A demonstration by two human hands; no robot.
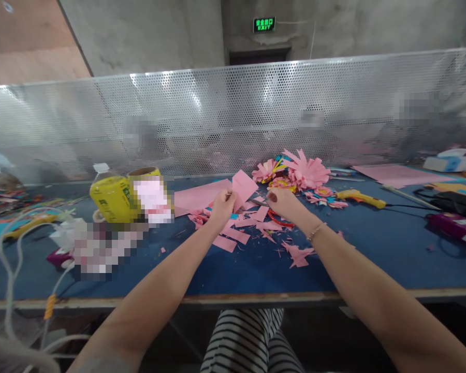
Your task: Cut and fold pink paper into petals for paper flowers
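Where the left hand (223, 204) is raised over the middle of the desk (159, 269), a pink paper piece (245, 186) stands up from its fingers, smooth, flat-faced and angular, with a pointed top corner and a faint line across it that may be a fold. It sits just in front of the right end of a larger pink sheet (198, 198), which lies flat and plain.

The only writing that reads clearly is on the green lit sign (264, 24) high on the wall: "安全出口" over "EXIT". Green characters on the yellow label of the bottle (114, 199) are too blurred to read, and the front of the yellow tube (143, 173) beside it is pixelated.

The left thumb and forefinger are pressed together, pinching the lower part of the paper piece. The right hand (285, 203), with a thin bracelet at the wrist, has its fingers curled close beside a dark slim tool (261, 201); whether they grip it cannot be told. A red curved object (281, 223) lies below that hand, among pink scraps (236, 235). Beyond are fringed paper flowers (306, 171), with a yellow glue gun (361, 198) to their right.
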